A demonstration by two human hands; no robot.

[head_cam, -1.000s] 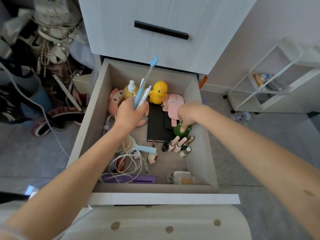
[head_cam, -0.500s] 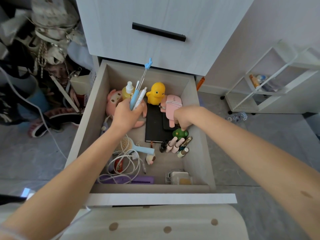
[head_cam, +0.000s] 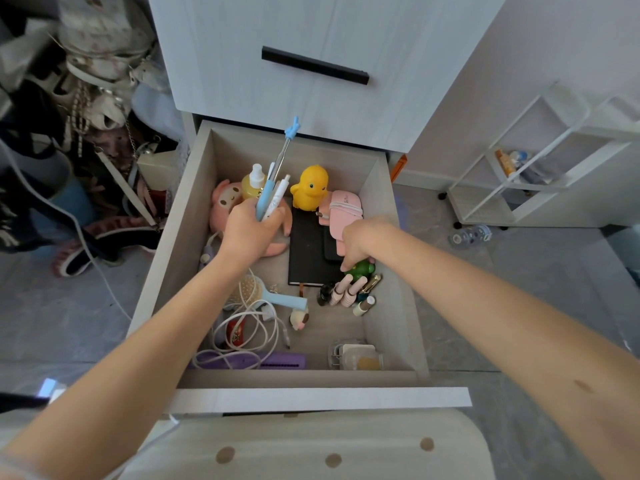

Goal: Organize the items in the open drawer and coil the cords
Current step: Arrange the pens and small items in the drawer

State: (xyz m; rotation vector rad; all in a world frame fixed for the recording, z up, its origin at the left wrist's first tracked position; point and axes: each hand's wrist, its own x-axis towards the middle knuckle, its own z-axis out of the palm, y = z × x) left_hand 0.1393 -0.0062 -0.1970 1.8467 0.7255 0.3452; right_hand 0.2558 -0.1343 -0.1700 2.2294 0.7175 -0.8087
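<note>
The open drawer (head_cam: 173, 244) holds a jumble of items. My left hand (head_cam: 251, 232) grips a bunch of pens (head_cam: 272, 195) upright above a pink plush toy (head_cam: 221, 206). My right hand (head_cam: 360, 242) reaches down with curled fingers onto a small green toy (head_cam: 363, 268) beside a black notebook (head_cam: 306, 251). A tangled white cord (head_cam: 252, 330) lies at the front left, over a purple case (head_cam: 284, 361). A yellow duck (head_cam: 310, 187), a pink pouch (head_cam: 343, 206) and several nail polish bottles (head_cam: 349, 292) sit further right.
A blue-handled hairbrush (head_cam: 273, 296) and a clear box (head_cam: 356, 356) lie in the drawer. The closed drawer above has a black handle (head_cam: 315, 65). A white shelf rack (head_cam: 540, 174) stands right. Shoes and clutter (head_cam: 86, 109) fill the left floor. A stool seat (head_cam: 311, 448) is below.
My left hand with the pens has barely shifted. My right hand has stayed on the green toy beside the notebook; the view has tilted slightly.
</note>
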